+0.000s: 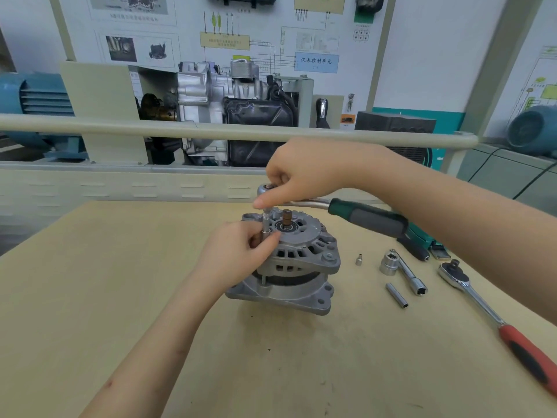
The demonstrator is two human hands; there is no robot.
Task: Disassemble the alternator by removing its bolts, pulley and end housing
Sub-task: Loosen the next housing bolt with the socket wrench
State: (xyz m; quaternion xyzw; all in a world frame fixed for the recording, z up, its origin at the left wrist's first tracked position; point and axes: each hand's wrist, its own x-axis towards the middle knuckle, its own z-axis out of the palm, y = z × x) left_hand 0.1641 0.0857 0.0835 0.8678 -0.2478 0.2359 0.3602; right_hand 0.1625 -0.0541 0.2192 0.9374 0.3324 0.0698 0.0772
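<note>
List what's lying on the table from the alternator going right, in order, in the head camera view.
alternator → tiny socket → large socket → long socket → extension bar → red-handled ratchet

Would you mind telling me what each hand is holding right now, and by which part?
The right hand grips the green-handled ratchet at its head; the left hand pinches the extension bar near its lower end, above the alternator.

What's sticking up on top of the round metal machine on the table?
On the alternator a brown shaft pokes up from its middle. Beside it stands a socket extension, gripped by the left hand. That hand hides what the extension sits on.
</note>
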